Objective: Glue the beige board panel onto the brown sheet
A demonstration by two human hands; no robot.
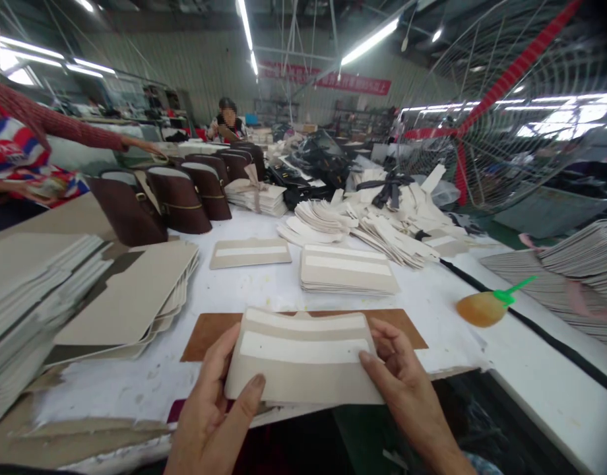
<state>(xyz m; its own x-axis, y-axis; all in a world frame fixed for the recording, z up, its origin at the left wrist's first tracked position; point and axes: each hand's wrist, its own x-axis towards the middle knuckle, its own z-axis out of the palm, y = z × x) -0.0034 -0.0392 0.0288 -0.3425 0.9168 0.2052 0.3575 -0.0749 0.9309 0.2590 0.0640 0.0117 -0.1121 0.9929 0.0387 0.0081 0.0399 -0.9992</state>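
at six o'clock, left hand (212, 402) and right hand (400, 382) each pinch a beige card stack (303, 359) above the brown board (209, 333) on the bench (284, 287).

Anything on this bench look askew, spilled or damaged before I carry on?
Nothing damaged. The fanned card pieces behind the neat stack have slumped, and an amber bottle lies on its side. Both hands hold a taped card piece.
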